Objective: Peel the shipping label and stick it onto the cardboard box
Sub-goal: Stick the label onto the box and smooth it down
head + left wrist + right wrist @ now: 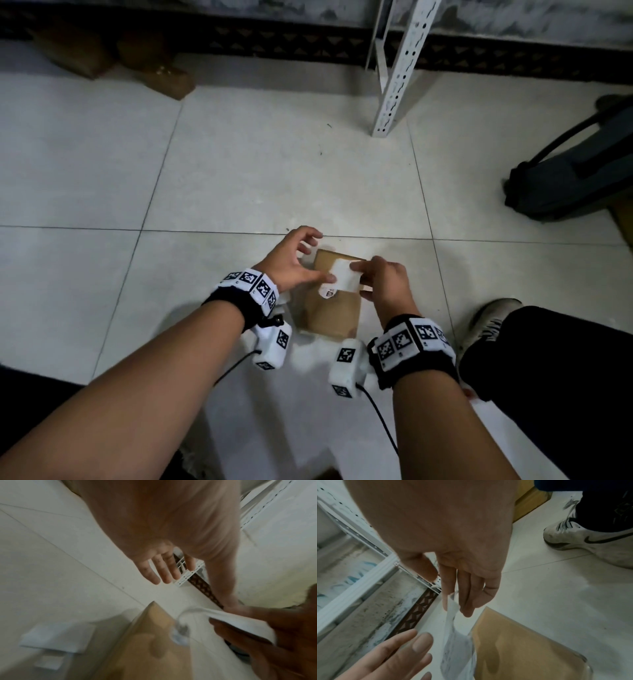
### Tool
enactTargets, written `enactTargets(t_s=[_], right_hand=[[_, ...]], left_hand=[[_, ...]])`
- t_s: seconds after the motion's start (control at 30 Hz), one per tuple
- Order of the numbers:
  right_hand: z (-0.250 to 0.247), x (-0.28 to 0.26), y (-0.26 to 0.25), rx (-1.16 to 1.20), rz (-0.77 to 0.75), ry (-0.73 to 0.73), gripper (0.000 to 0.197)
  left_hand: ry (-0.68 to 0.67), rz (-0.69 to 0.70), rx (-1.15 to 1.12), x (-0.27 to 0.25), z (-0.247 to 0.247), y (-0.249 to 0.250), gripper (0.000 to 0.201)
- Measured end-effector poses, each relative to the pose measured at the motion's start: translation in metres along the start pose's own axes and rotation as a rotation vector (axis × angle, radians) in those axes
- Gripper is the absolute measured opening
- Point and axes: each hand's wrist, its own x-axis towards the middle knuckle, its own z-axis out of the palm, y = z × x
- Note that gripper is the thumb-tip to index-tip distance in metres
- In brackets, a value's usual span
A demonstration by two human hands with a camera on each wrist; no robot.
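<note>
Roughly, label (345,278): white, curled, held over the far half of the box
Box (334,315): flat brown cardboard, lying on the tiled floor (239,178)
Right hand (385,286): fingers (449,588) pinching the label's right edge
Left hand (291,265): thumb touching the label's left edge, fingers (161,568) spread and relaxed, gripping nothing
Surroundings: white shelf post (400,68) beyond, sneaker (590,539) at right
</note>
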Motion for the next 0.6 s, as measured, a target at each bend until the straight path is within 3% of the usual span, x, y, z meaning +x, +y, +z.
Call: enactTargets(t_s=[0.03,0.1,0.17,0.33,0.47,0.53,0.6], right_hand=[[0.000,-0.002,-0.004,-0.054,-0.046,-0.025,0.032],[0.000,-0.007,-0.007,-0.172,-0.138,-0.049,0.043],[-0.001,-0.007,-0.006,-0.209,-0.163,-0.051,0.046],[-0.005,-0.010,-0.005,-0.268,-0.216,-0.006,0.005],[-0.007,-0.011,-0.002,-0.265,-0.247,0.117,0.027],[-0.007,-0.012,-0.002,-0.235,-0.196,0.083,0.031],[-0.008,-0.009,0.000,-0.257,-0.153,0.079,0.032]], left_hand=[[0.018,0.022,-0.031,-0.002,0.001,0.007,0.072],[0.010,0.042,-0.069,-0.006,0.003,0.015,0.051],[0.005,0.036,-0.073,-0.010,0.005,0.014,0.042],[-0.137,0.019,-0.026,-0.028,0.012,0.017,0.064],[0.062,-0.037,-0.127,-0.032,0.028,0.009,0.041],[0.098,-0.092,-0.219,-0.031,0.029,0.006,0.044],[0.034,-0.154,-0.284,-0.030,0.025,0.005,0.061]])
